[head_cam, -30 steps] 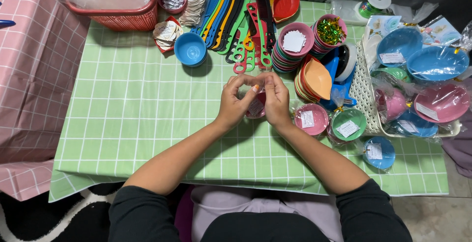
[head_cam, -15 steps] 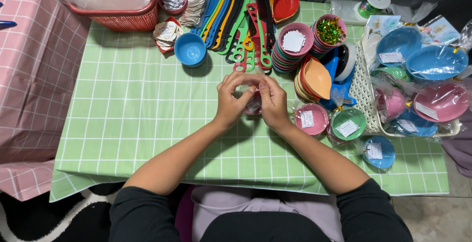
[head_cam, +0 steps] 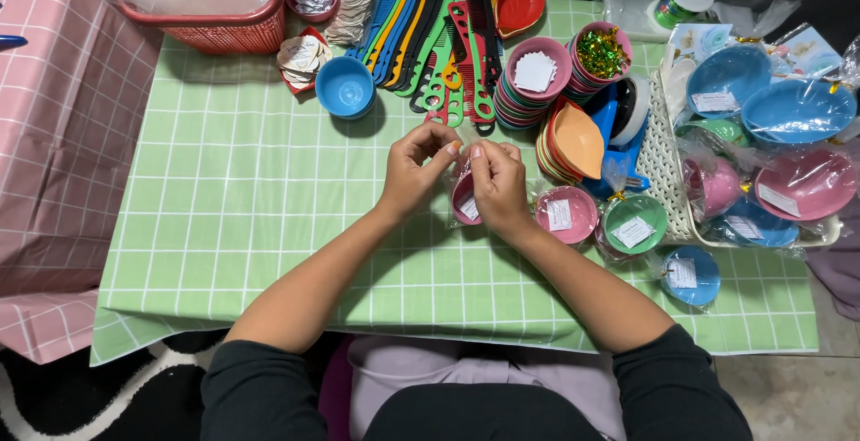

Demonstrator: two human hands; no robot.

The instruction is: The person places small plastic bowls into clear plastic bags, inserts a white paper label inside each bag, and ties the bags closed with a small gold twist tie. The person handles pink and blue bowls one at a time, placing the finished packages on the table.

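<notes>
1. Since a second ago the hands barely move: left hand [head_cam: 414, 172] and right hand [head_cam: 498, 183] stay together over the wrapped pink bowl [head_cam: 466, 199], fingertips pinching the clear wrap at its top. Both grips are clamped on the wrap, so looks like the bag neck is still being closed.
2. The bowl sits mid-bench [head_cam: 224, 226], on the green checked cloth.
3. Just right: finished wrapped bowls, pink [head_cam: 566, 214] and green [head_cam: 634, 223].
4. Further back: a blue bowl [head_cam: 346, 87], combs [head_cam: 430, 38] and stacked bowls [head_cam: 534, 83], nothing blocking the hands.

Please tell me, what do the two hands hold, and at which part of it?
Both hands, left hand and right hand, hold a small pink bowl in clear wrap; the grip is at the gathered top of the wrap.
</notes>
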